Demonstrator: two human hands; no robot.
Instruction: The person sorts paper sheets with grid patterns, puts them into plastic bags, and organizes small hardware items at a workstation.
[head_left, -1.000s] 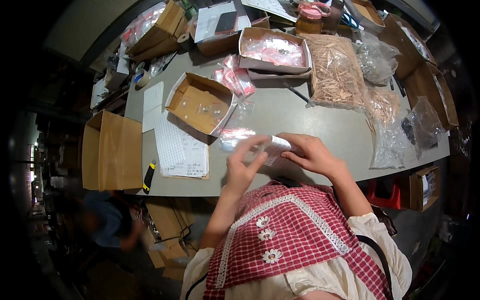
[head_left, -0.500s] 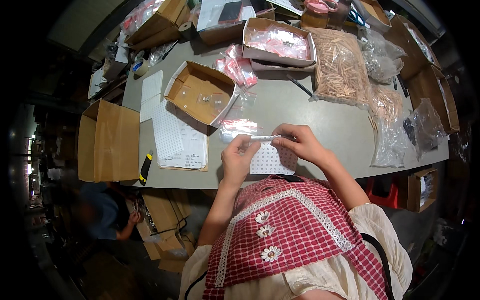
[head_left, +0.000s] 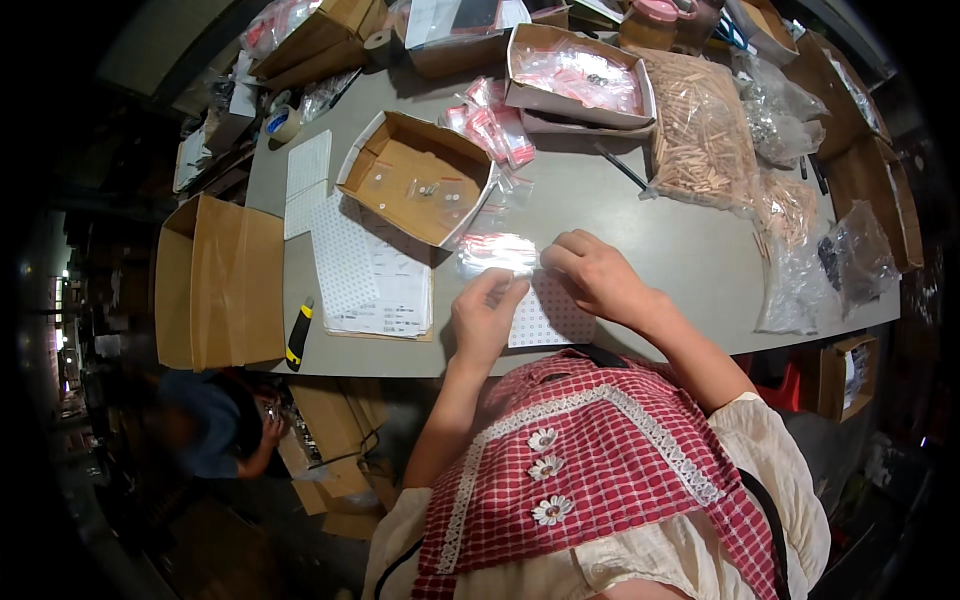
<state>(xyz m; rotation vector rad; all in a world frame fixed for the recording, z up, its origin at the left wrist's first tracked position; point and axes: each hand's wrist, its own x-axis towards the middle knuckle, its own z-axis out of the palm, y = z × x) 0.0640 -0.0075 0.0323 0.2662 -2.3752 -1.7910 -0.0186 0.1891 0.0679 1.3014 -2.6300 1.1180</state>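
My left hand (head_left: 483, 318) and my right hand (head_left: 597, 275) meet over a white sheet of small stickers (head_left: 548, 318) lying at the near edge of the grey table (head_left: 660, 230). The fingertips of both hands pinch at the sheet's upper edge. Just beyond my fingers lies a small clear plastic bag with a red strip (head_left: 497, 250). An open shallow cardboard box (head_left: 418, 178) holding a few small clear bags sits behind it. A stack of white printed sheets (head_left: 370, 275) lies left of my left hand.
A big bag of wooden pegs (head_left: 698, 130), clear bags (head_left: 790, 260), a box of pink-strip bags (head_left: 580, 75) and loose pink-strip bags (head_left: 495, 125) fill the far side. An open carton (head_left: 215, 280) and a yellow-black cutter (head_left: 298, 335) sit left. Another person (head_left: 215, 430) crouches below.
The sticker sheet, held up between my hands a second ago, now lies flat on the table. Both hands came down with it and the small clear bag rests beyond them.
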